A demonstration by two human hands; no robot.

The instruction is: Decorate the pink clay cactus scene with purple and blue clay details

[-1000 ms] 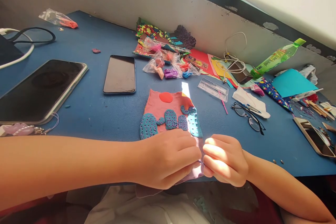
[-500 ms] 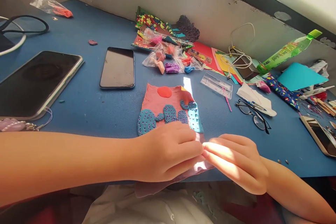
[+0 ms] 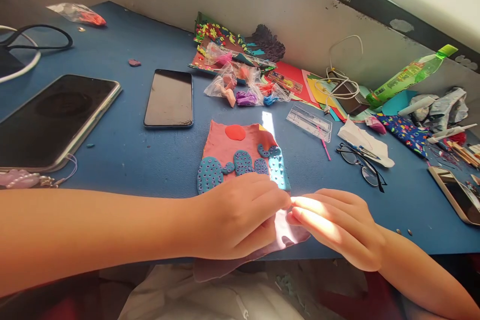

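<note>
A clay picture (image 3: pixel 221 142) lies at the table's front edge. Its pink ground carries a red disc (image 3: pixel 235 133) and blue cactus shapes (image 3: pixel 243 161) with purple dots. The lower part, a mauve clay sheet (image 3: pixel 287 232), hangs over the edge. My left hand (image 3: pixel 243 217) rests over this sheet, fingers curled and closed. My right hand (image 3: pixel 337 225) comes in from the right, its fingers pressed together at the picture's right edge. The fingertips of both hands meet there. Whatever sits between them is hidden.
Two phones, a big one (image 3: pixel 56 120) and a smaller one (image 3: pixel 168 98), lie left. Bagged clay (image 3: pixel 247 97) is behind the picture. To the right are a clear plastic case (image 3: pixel 309 122), glasses (image 3: pixel 362 165), a green bottle (image 3: pixel 408 77) and another phone (image 3: pixel 455 192).
My left fingers have curled in and drawn back slightly, showing more mauve sheet. The right fingertips have shifted slightly upward. The blue paper near the bottle has dropped lower, uncovering things behind it.
</note>
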